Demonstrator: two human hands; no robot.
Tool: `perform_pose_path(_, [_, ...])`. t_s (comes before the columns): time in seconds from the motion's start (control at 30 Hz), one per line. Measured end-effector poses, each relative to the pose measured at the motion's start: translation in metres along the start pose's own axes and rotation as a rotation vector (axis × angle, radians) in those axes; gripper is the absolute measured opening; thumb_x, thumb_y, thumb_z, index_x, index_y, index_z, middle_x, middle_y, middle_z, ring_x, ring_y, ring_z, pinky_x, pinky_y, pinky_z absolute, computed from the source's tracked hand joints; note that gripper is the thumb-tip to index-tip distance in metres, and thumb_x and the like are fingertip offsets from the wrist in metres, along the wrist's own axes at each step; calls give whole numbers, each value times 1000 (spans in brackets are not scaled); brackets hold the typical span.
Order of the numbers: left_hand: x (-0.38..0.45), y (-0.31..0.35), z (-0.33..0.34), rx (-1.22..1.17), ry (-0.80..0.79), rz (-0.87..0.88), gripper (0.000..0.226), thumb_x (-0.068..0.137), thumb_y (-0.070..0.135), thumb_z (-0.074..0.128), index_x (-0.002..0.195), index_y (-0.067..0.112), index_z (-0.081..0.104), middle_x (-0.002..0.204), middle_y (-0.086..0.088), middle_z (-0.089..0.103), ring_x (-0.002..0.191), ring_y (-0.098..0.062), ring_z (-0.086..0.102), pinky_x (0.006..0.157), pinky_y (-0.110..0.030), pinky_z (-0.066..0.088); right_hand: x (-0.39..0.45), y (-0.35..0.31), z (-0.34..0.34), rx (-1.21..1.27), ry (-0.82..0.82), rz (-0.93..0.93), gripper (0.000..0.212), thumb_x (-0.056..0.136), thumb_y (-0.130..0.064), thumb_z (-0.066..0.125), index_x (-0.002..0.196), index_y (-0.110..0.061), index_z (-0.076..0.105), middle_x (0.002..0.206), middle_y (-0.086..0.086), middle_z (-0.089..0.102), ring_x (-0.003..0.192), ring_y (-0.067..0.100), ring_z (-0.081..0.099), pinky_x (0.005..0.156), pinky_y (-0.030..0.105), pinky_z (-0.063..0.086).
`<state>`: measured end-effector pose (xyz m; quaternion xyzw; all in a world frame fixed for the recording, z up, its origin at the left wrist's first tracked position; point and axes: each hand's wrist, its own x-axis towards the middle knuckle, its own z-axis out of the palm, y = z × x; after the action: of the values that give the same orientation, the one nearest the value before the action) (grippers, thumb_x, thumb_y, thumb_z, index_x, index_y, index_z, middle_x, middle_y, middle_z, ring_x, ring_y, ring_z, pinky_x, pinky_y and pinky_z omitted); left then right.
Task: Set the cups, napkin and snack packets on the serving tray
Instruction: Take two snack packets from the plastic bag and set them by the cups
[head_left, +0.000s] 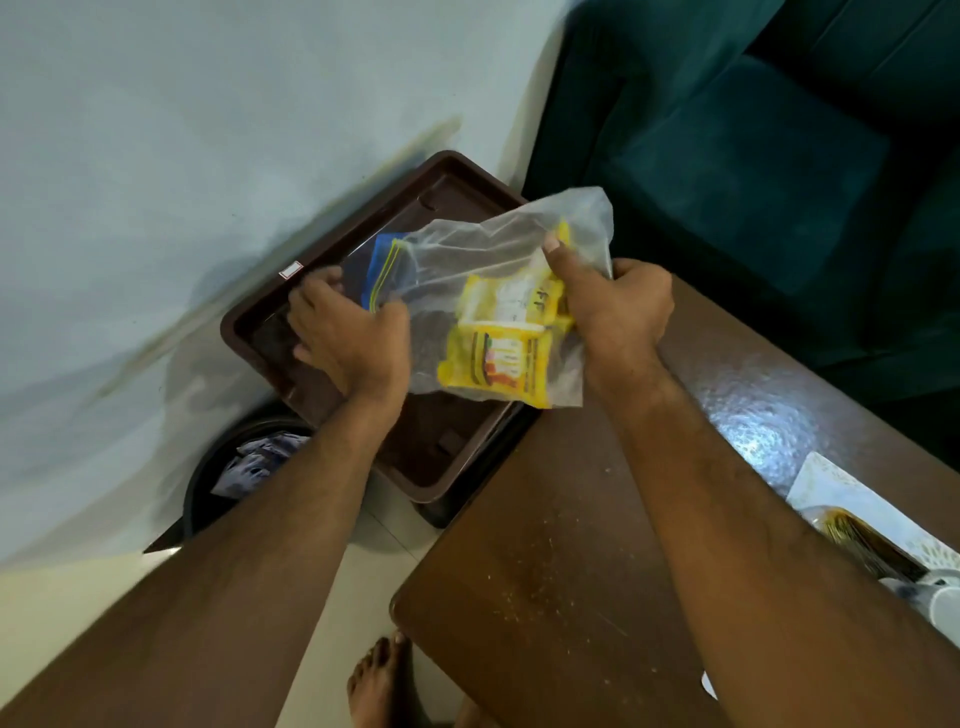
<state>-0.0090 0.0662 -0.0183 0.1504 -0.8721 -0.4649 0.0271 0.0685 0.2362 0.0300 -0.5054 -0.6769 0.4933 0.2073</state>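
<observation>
The left hand (353, 338) grips the blue-and-yellow zip edge of a clear plastic zip bag (488, 291), fingers curled around that end. The right hand (618, 306) pinches the opposite side of the same bag, thumb pressed on the plastic. The two hands are apart, with the bag stretched between them in the air. Inside the bag lie yellow snack packets (498, 358) with printed labels, gathered toward the right hand's side.

Directly beneath the bag is a dark brown rectangular plastic serving tray (332, 244) with a raised rim; the left hand's fingertips lie over its inner part, though contact cannot be told. The tray's near corner overhangs the edge of the brown wooden counter (545, 571), whose surface is speckled with pale crumbs. At the counter's right edge lies a white patterned napkin (852, 499), with a glossy dark-and-gold item on it, too cut off to identify.

Below the tray, on the floor, stands a round black bin (208, 488) holding crumpled paper. A dark green upholstered sofa (753, 171) sits beyond the counter, and a bare foot (379, 680) rests on the pale floor tiles.
</observation>
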Motion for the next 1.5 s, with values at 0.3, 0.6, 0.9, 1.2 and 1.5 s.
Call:
perform_pose_path(0.3, [-65, -6, 4, 103, -479, 960, 91, 83, 58, 71, 146, -2, 43, 145, -18, 47, 137, -34, 47, 108, -54, 45, -5, -38, 19, 176, -123, 156, 15, 78, -6, 83, 88, -7, 72, 93, 11, 74, 83, 25, 76, 67, 42, 67])
perform_pose_path(0.6, [-39, 5, -5, -231, -268, 615, 39, 89, -14, 50, 120, -1, 70, 111, -4, 73, 106, -16, 69, 91, -24, 60, -9, -3, 8, 401, -85, 159, 18, 103, -16, 59, 107, -2, 68, 101, 16, 74, 74, 22, 66, 60, 32, 60])
perform_pose_path(0.9, [-19, 20, -8, -382, -237, 686, 40, 81, -9, 43, 109, -1, 71, 97, -2, 73, 95, -19, 72, 79, -40, 63, -2, 18, 8, 272, -240, -183, 83, 73, 15, 79, 145, -13, 49, 134, 4, 61, 117, 12, 65, 89, 22, 60])
perform_pose_path(1.2, [-13, -15, -14, -580, -250, 394, 38, 87, 23, 80, 121, 22, 64, 102, 33, 74, 102, 8, 71, 81, -11, 55, -6, 7, 5, 466, -185, -316, 16, 81, -4, 82, 91, 2, 70, 88, 11, 73, 83, 21, 74, 75, 39, 64])
perform_pose_path(1.5, [6, 11, -15, -546, -234, 438, 27, 99, 8, 66, 82, 27, 75, 70, 31, 72, 77, 18, 67, 76, -3, 48, 4, 33, 4, 343, -547, -360, 70, 70, 8, 88, 129, -19, 60, 117, -7, 74, 114, 13, 71, 89, 29, 60])
